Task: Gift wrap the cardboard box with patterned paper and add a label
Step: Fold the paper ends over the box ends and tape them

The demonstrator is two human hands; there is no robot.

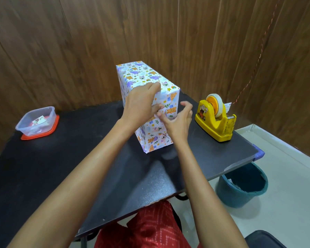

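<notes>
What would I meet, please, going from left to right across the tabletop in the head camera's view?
Clear plastic container on its red lid → wrapped box, with both hands at its near end → yellow tape dispenser.

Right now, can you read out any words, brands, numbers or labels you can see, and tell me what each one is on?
No text here is readable.
Wrapped box: cartoon animals, stars and rainbows only, no words visible.
Yellow tape dispenser: a cartoon picture on its side, no legible lettering.
Small card inside the clear plastic container: printed, but too small and blurred to read.
White tag behind the dispenser: too small to read.
</notes>
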